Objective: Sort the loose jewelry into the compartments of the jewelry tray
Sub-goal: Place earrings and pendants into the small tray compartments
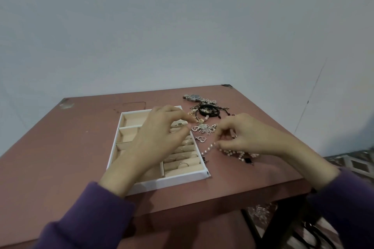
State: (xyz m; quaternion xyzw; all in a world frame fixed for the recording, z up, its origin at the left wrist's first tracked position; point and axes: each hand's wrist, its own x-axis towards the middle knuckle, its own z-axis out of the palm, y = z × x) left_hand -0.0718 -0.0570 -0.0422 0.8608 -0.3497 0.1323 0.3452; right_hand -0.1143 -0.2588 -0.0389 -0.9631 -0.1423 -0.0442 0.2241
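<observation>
My right hand [249, 137] has its grip closed on the pearl strand [210, 146], pinched at the fingertips, with the rest lying on the surface [70, 147] just right of the jewelry tray [182, 181]. My left hand [159, 135] hovers over the tray, fingertips nearly together beside a small gold piece [200, 121]; I can't tell if it holds it. Rings [183, 166] sit in the tray's padded rolls.

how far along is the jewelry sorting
Early. Done: a few rings sit in the tray's rolls. In hand: the right hand pinches the pearl strand; the left hand hovers over the tray, grip unclear. Left: watch, black bracelets and pendants lie on the table.
</observation>
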